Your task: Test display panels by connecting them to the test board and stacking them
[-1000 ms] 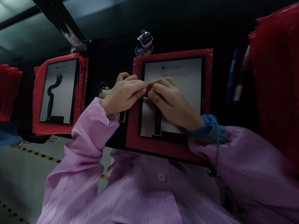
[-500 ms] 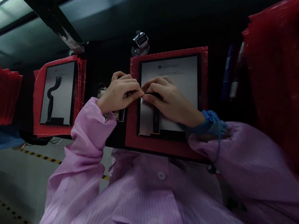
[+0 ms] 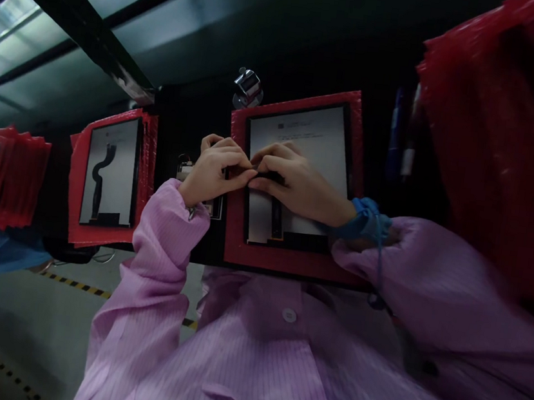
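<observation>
A flat display panel [image 3: 313,142] lies face down on a red bubble-wrap sheet [image 3: 283,262] in front of me. A black flex cable [image 3: 277,219] runs up its back. My left hand [image 3: 215,171] and my right hand [image 3: 298,181] meet at the panel's left edge, fingers curled and pinched together on the cable's upper end [image 3: 270,176]. A blue wrist strap [image 3: 365,215] sits on my right wrist. Both sleeves are pink.
A second panel on red wrap [image 3: 112,171] lies to the left, and a stack of wrapped panels [image 3: 2,177] farther left. A tall pile of red wrap [image 3: 503,138] fills the right. A metal tally counter [image 3: 248,86] stands behind the panel. A small circuit board [image 3: 184,167] lies beside my left hand.
Both hands have stayed pinched at the cable's upper end, shifting slightly. The view has drifted, so the panels sit a little to the right.
</observation>
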`<state>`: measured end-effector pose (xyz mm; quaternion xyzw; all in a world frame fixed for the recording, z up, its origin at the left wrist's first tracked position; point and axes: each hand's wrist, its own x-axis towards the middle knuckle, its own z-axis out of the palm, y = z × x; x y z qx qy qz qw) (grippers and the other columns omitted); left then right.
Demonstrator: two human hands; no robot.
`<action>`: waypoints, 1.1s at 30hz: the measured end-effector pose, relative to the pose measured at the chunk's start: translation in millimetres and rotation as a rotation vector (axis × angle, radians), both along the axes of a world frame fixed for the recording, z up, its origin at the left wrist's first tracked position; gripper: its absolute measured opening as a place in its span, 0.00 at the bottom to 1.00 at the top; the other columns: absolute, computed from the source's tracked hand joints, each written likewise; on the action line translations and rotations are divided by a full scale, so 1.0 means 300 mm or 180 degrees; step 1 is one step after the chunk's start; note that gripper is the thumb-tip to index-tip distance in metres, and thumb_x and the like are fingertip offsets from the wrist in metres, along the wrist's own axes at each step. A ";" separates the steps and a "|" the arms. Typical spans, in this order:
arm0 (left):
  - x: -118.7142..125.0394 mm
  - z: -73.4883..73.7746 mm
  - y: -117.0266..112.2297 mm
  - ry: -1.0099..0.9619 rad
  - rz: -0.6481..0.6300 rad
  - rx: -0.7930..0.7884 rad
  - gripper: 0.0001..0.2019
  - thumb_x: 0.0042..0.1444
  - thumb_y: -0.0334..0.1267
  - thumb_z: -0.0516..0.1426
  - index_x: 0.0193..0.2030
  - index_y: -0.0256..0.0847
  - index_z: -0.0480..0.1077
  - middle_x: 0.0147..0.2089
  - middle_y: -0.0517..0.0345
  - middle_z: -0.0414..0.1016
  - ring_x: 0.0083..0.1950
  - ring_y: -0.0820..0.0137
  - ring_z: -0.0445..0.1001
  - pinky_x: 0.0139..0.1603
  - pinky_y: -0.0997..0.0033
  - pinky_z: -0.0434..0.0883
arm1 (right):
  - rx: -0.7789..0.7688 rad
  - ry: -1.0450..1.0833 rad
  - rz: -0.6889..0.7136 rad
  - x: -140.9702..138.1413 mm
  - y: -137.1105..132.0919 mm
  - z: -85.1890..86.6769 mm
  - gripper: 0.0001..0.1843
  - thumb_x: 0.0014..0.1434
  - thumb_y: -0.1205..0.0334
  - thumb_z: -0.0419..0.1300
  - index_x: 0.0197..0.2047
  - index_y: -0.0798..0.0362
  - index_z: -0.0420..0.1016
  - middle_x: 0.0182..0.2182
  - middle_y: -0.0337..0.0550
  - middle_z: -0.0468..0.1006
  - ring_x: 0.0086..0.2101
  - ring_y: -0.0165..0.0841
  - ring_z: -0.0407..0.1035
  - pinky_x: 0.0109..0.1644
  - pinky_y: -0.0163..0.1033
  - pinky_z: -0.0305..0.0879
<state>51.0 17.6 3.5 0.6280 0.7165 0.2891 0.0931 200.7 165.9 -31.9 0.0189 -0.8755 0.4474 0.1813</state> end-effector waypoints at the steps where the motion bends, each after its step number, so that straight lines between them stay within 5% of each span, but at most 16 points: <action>1: -0.001 0.005 -0.002 -0.0020 0.0026 0.0024 0.25 0.69 0.58 0.53 0.31 0.42 0.76 0.32 0.59 0.79 0.40 0.67 0.74 0.59 0.56 0.61 | 0.0015 0.0009 -0.0023 -0.003 -0.004 -0.001 0.27 0.71 0.37 0.52 0.34 0.52 0.71 0.45 0.49 0.77 0.48 0.41 0.68 0.57 0.49 0.66; 4: 0.010 0.028 -0.041 0.0057 0.0426 0.0127 0.25 0.70 0.59 0.52 0.34 0.42 0.75 0.37 0.56 0.78 0.44 0.65 0.74 0.58 0.58 0.65 | -0.0025 0.0067 -0.0330 0.010 -0.014 0.018 0.28 0.71 0.35 0.51 0.45 0.52 0.73 0.48 0.51 0.76 0.51 0.42 0.68 0.61 0.52 0.66; 8: 0.117 0.021 -0.167 0.0351 0.2035 0.0709 0.24 0.77 0.47 0.38 0.48 0.43 0.73 0.47 0.51 0.76 0.52 0.64 0.72 0.58 0.59 0.68 | 0.0039 0.0169 -0.1047 0.133 -0.028 0.074 0.25 0.72 0.41 0.52 0.59 0.52 0.69 0.56 0.53 0.74 0.58 0.45 0.66 0.63 0.55 0.66; 10: 0.204 -0.018 -0.231 0.0593 0.2505 0.0637 0.19 0.76 0.43 0.42 0.50 0.39 0.72 0.49 0.45 0.74 0.53 0.61 0.71 0.58 0.56 0.69 | 0.0301 0.0127 -0.1420 0.235 -0.047 0.076 0.21 0.71 0.46 0.54 0.59 0.51 0.69 0.56 0.53 0.74 0.58 0.47 0.67 0.64 0.56 0.65; 14: 0.339 -0.117 -0.295 0.0977 0.2415 -0.0132 0.17 0.72 0.39 0.49 0.58 0.35 0.73 0.60 0.34 0.68 0.61 0.52 0.67 0.64 0.46 0.68 | 0.0680 -0.0226 -0.1983 0.414 -0.107 0.003 0.21 0.71 0.49 0.53 0.60 0.52 0.69 0.53 0.56 0.75 0.54 0.52 0.68 0.60 0.59 0.66; 17: 0.358 -0.158 -0.299 0.0957 0.2385 -0.0352 0.19 0.73 0.37 0.48 0.63 0.41 0.73 0.64 0.35 0.65 0.63 0.52 0.67 0.66 0.44 0.68 | 0.0951 -0.0312 -0.2120 0.474 -0.140 -0.059 0.23 0.71 0.49 0.51 0.62 0.54 0.68 0.55 0.60 0.74 0.57 0.53 0.67 0.62 0.62 0.64; 24: 0.308 -0.173 -0.304 0.0980 0.2263 -0.0163 0.20 0.72 0.36 0.48 0.62 0.39 0.75 0.63 0.34 0.65 0.64 0.51 0.67 0.67 0.41 0.68 | 0.1037 -0.0109 -0.2196 0.458 -0.153 -0.087 0.21 0.72 0.52 0.50 0.62 0.53 0.68 0.56 0.57 0.74 0.58 0.51 0.67 0.64 0.63 0.66; 33: 0.246 -0.173 -0.296 0.1177 0.2197 0.0146 0.20 0.72 0.39 0.47 0.60 0.41 0.77 0.62 0.37 0.67 0.65 0.47 0.69 0.67 0.37 0.69 | 0.0513 -0.0317 -0.2269 0.397 -0.146 -0.062 0.23 0.68 0.58 0.54 0.63 0.53 0.72 0.59 0.57 0.73 0.62 0.52 0.65 0.69 0.64 0.66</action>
